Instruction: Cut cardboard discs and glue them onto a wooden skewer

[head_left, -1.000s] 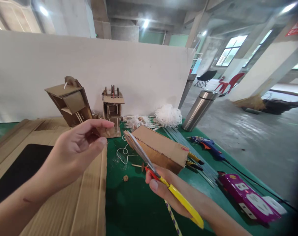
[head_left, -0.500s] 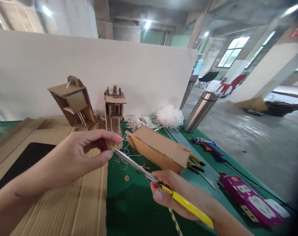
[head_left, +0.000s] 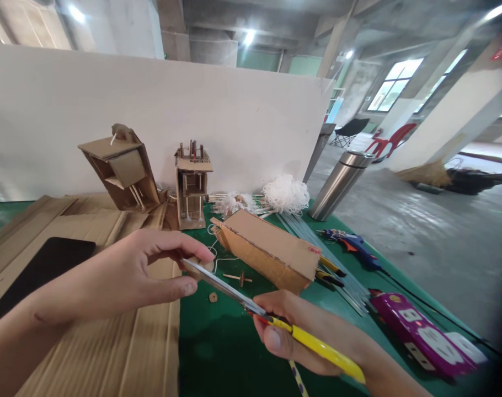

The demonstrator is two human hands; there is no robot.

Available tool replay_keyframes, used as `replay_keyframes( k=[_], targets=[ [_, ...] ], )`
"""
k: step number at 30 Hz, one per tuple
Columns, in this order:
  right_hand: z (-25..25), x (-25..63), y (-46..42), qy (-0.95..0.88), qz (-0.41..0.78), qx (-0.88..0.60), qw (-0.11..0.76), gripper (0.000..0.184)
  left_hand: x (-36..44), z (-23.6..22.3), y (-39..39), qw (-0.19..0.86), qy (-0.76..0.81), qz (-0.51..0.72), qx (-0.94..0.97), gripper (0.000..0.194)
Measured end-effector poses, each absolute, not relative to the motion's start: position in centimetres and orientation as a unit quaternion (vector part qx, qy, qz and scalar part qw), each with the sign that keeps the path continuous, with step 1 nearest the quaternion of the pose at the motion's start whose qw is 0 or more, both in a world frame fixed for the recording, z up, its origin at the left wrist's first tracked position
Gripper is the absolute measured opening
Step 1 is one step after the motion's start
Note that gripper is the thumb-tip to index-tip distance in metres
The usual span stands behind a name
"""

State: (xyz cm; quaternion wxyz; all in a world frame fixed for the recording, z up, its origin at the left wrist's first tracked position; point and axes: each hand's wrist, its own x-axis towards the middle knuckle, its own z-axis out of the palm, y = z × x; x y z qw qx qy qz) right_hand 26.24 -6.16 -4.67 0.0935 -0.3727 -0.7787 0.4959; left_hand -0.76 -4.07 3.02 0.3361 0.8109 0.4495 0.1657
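My left hand (head_left: 147,270) pinches a small brown cardboard piece (head_left: 201,267) between thumb and fingers, above the edge of the cardboard sheet. From the lower right my right hand (head_left: 288,325) grips a pair of scissors (head_left: 317,344) by yellow handles. The scissors' metal blades reach up-left to the cardboard piece and overlap it; whether they are closed around it I cannot tell. On the green tabletop beneath lie a small cardboard piece with a hole (head_left: 213,298) and a thin stick with a little disc on it (head_left: 241,279).
A long cardboard box (head_left: 271,248) lies mid-table, with cutter knives (head_left: 331,267) by its end. Cardboard models (head_left: 127,171) stand behind. To the right are a steel flask (head_left: 340,184), a glue gun (head_left: 352,248) and a purple power strip (head_left: 425,333). A black phone-like slab (head_left: 48,270) rests on cardboard (head_left: 122,342).
My left hand and the cardboard piece have moved slightly down and right. The scissors' blades now lie farther across the piece. The stick with the disc shows more fully.
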Motion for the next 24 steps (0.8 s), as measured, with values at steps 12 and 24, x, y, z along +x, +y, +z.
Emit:
replay_keyframes(
  k=[12,24],
  targets=[
    [-4.82,26.32,-6.3,-0.782,0.492,-0.375,0.077,0.07,-0.67,3.1,-3.79,0.347,0.455,0.123,0.811,0.021],
    [-4.38,26.3,-6.41,-0.802,0.464,-0.369,0.078,0.07,-0.8,2.56,-3.9,0.341,0.471,0.103,0.807,0.026]
  ],
)
